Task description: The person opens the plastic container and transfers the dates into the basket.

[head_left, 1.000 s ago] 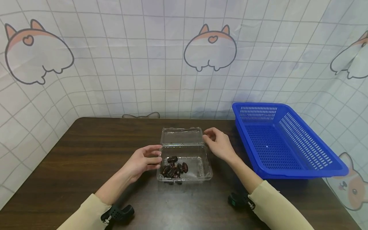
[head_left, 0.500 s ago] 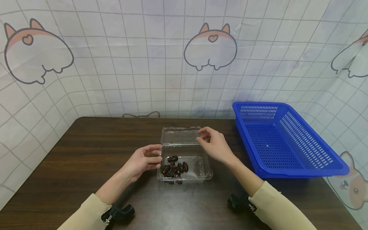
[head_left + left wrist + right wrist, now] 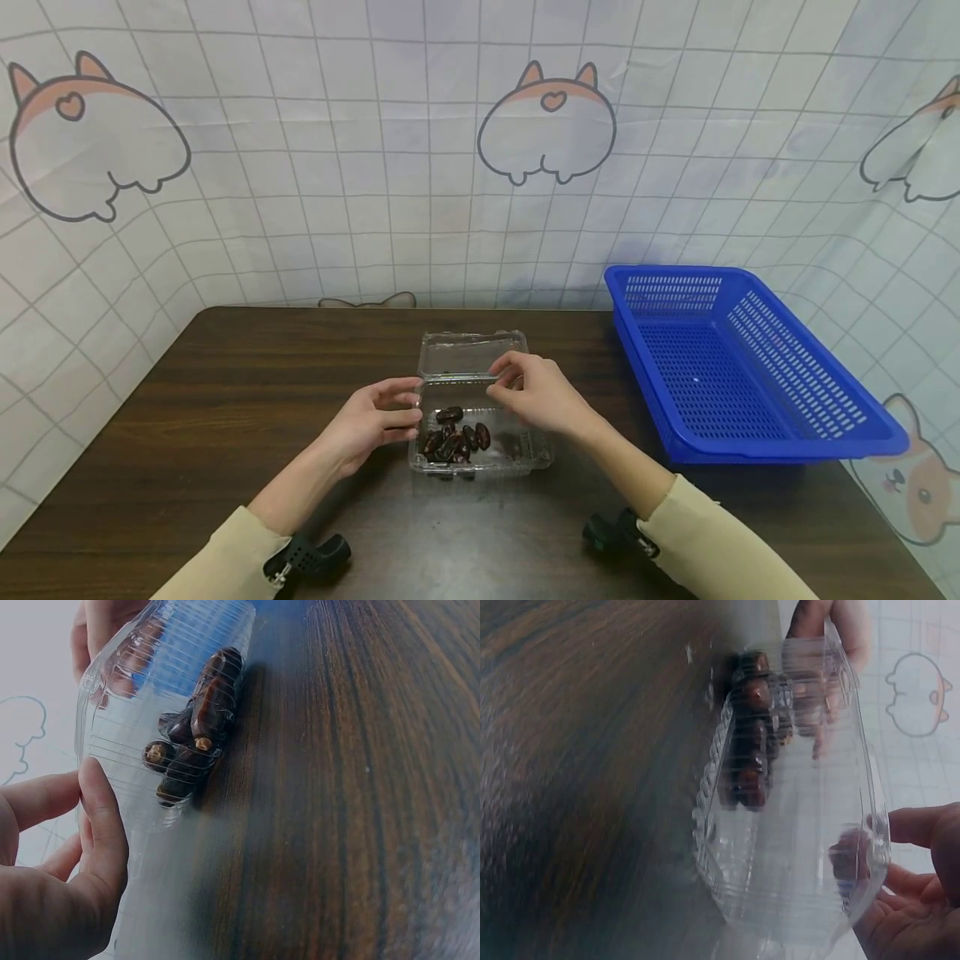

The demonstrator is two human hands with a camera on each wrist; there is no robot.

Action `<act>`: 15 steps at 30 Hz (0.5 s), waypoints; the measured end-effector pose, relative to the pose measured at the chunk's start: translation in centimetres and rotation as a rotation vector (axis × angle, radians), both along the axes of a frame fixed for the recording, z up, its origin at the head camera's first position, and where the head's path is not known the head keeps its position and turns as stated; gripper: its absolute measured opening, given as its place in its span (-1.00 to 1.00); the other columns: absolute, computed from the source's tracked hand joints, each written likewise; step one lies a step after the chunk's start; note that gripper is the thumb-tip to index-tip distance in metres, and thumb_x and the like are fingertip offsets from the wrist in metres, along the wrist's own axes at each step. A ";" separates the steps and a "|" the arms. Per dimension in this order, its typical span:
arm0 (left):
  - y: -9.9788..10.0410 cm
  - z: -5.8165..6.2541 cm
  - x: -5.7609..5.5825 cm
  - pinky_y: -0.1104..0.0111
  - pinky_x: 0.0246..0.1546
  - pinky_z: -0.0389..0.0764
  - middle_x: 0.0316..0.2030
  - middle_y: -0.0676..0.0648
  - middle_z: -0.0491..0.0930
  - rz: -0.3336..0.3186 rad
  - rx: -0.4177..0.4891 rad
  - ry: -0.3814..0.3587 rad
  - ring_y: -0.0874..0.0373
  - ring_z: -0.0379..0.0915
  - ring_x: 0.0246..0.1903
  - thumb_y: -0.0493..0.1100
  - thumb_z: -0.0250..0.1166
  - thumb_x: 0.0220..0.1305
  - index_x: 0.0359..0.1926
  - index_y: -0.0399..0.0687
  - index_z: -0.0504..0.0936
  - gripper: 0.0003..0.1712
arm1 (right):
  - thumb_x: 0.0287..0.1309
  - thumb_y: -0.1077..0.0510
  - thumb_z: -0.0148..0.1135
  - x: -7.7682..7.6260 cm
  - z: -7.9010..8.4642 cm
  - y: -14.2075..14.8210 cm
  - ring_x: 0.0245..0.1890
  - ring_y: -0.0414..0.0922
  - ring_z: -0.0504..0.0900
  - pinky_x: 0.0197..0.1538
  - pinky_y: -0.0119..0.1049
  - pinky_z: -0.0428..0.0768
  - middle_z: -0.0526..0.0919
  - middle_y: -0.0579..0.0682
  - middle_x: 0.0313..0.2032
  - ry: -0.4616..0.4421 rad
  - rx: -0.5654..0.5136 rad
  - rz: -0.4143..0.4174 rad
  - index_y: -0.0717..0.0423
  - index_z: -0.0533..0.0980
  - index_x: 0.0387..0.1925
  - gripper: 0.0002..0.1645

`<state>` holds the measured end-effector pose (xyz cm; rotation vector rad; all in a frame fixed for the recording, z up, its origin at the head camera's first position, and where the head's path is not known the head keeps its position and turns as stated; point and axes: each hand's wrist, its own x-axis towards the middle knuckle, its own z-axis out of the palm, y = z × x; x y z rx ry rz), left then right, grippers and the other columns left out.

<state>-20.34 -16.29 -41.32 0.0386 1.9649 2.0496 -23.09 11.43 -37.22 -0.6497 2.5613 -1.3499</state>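
Observation:
A clear plastic clamshell container point(image 3: 528, 446) lies on the table with its lid point(image 3: 459, 354) folded back. Several dark brown dates point(image 3: 452, 446) are clustered in its left half, and they show through the wall in both wrist views. The left hand point(image 3: 375, 417) touches the container's left side with thumb and fingertips at the rim; the left wrist view shows the thumb point(image 3: 103, 814) against that edge. Over the right half of the container is the right hand point(image 3: 540, 396), its thumb and index finger apart and bent toward the middle, with no date visible between them.
A blue perforated plastic basket point(image 3: 750, 454) stands on the right of the dark wooden table point(image 3: 262, 392). Behind the table hangs a white gridded cloth point(image 3: 337, 167) with cartoon corgi prints. Black straps with small devices point(image 3: 318, 554) are on both wrists.
The right hand has moved left and slightly toward the person, from the container's right edge to over its inside. The left hand, container and dates look unchanged.

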 end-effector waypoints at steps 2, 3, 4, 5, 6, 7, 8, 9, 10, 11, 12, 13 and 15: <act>0.0 0.0 0.0 0.29 -0.13 0.72 0.14 -0.32 0.39 0.000 0.000 0.003 0.10 0.55 -0.21 -0.42 0.29 0.40 0.46 -0.28 0.34 -0.35 | 0.39 0.19 0.29 0.0 -0.1 -0.2 -0.43 0.17 0.70 -0.45 -0.06 0.71 0.71 0.13 -0.23 -0.020 0.014 0.023 0.29 0.54 0.10 -0.65; 0.0 0.0 0.0 0.29 -0.14 0.72 0.14 -0.32 0.39 0.001 0.000 0.002 0.10 0.55 -0.21 -0.42 0.29 0.39 0.46 -0.27 0.35 -0.35 | 0.38 0.20 0.30 0.0 -0.2 -0.4 -0.46 0.15 0.70 -0.45 -0.04 0.71 0.71 0.14 -0.22 -0.033 0.022 0.034 0.30 0.53 0.10 -0.65; 0.0 0.0 0.0 0.30 -0.13 0.72 0.15 -0.32 0.39 -0.003 -0.001 0.003 0.10 0.55 -0.20 -0.41 0.29 0.40 0.46 -0.28 0.34 -0.34 | 0.38 0.21 0.30 0.0 -0.2 -0.5 -0.48 0.11 0.70 -0.44 -0.04 0.72 0.71 0.13 -0.22 -0.044 0.032 0.043 0.30 0.53 0.10 -0.65; 0.0 0.0 0.0 0.30 -0.13 0.72 0.15 -0.32 0.39 -0.002 -0.001 0.002 0.10 0.55 -0.20 -0.41 0.29 0.40 0.46 -0.28 0.34 -0.34 | 0.37 0.21 0.31 0.0 -0.3 -0.7 -0.52 0.08 0.69 -0.43 -0.04 0.72 0.71 0.12 -0.23 -0.052 0.045 0.054 0.31 0.53 0.10 -0.64; 0.0 0.1 0.0 0.30 -0.13 0.72 0.14 -0.32 0.39 0.001 -0.001 0.000 0.10 0.55 -0.20 -0.42 0.29 0.39 0.46 -0.27 0.35 -0.35 | 0.36 0.21 0.32 0.0 -0.4 -0.8 -0.54 0.04 0.68 -0.43 -0.05 0.72 0.71 0.11 -0.24 -0.059 0.057 0.064 0.32 0.52 0.10 -0.64; 0.0 0.1 0.0 0.29 -0.13 0.72 0.14 -0.31 0.40 0.005 0.000 -0.002 0.10 0.55 -0.20 -0.42 0.29 0.39 0.45 -0.26 0.36 -0.35 | 0.36 0.22 0.32 -0.1 -0.6 -0.9 -0.57 0.00 0.67 -0.43 -0.05 0.72 0.70 0.10 -0.25 -0.068 0.068 0.075 0.33 0.52 0.10 -0.63; 0.0 0.1 0.0 0.29 -0.13 0.72 0.14 -0.31 0.40 0.004 -0.004 -0.002 0.09 0.55 -0.20 -0.42 0.29 0.39 0.46 -0.26 0.35 -0.35 | 0.35 0.23 0.33 -0.1 -0.7 -1.0 -0.58 -0.02 0.67 -0.43 -0.05 0.73 0.69 0.09 -0.27 -0.078 0.077 0.086 0.34 0.51 0.10 -0.63; 0.0 0.0 0.0 0.29 -0.13 0.72 0.14 -0.30 0.40 0.006 -0.005 -0.004 0.09 0.55 -0.20 -0.42 0.29 0.39 0.46 -0.25 0.36 -0.35 | 0.35 0.24 0.33 -0.1 -0.8 -1.1 -0.58 -0.05 0.66 -0.43 -0.06 0.73 0.68 0.07 -0.30 -0.086 0.086 0.098 0.35 0.51 0.10 -0.62; 0.0 0.0 0.0 0.28 -0.13 0.72 0.14 -0.30 0.40 0.007 -0.008 -0.005 0.09 0.55 -0.20 -0.42 0.29 0.39 0.46 -0.25 0.36 -0.35 | 0.34 0.25 0.33 -0.1 -0.9 -1.2 -0.58 -0.06 0.66 -0.43 -0.07 0.73 0.67 0.06 -0.33 -0.090 0.092 0.108 0.36 0.51 0.10 -0.62; 0.0 0.0 0.0 0.28 -0.13 0.73 0.13 -0.29 0.41 0.012 -0.009 -0.008 0.09 0.55 -0.20 -0.43 0.29 0.39 0.45 -0.24 0.37 -0.35 | 0.34 0.26 0.33 -0.1 -1.1 -1.3 -0.59 -0.06 0.65 -0.43 -0.07 0.72 0.67 0.07 -0.35 -0.094 0.099 0.118 0.37 0.51 0.09 -0.63; 0.0 0.0 0.0 0.27 -0.13 0.73 0.13 -0.28 0.42 0.014 -0.011 -0.010 0.08 0.55 -0.20 -0.43 0.29 0.38 0.45 -0.23 0.38 -0.35 | 0.34 0.27 0.33 -0.1 -1.1 -1.4 -0.59 -0.06 0.65 -0.44 -0.07 0.72 0.67 0.07 -0.36 -0.098 0.108 0.126 0.38 0.51 0.09 -0.63; 0.0 -0.1 -0.1 0.27 -0.12 0.73 0.13 -0.28 0.42 0.014 -0.013 -0.010 0.08 0.55 -0.20 -0.43 0.29 0.39 0.45 -0.23 0.37 -0.35 | 0.33 0.28 0.33 -0.1 -1.2 -1.5 -0.59 -0.07 0.65 -0.44 -0.08 0.72 0.66 0.07 -0.38 -0.097 0.117 0.132 0.38 0.51 0.08 -0.64; 0.0 -0.1 -0.1 0.27 -0.12 0.73 0.12 -0.27 0.42 0.016 -0.015 -0.012 0.08 0.55 -0.20 -0.43 0.29 0.39 0.45 -0.23 0.38 -0.36 | 0.32 0.30 0.34 -0.1 -1.3 -1.8 -0.59 -0.08 0.65 -0.45 -0.11 0.72 0.66 0.05 -0.39 -0.086 0.140 0.135 0.39 0.53 0.05 -0.66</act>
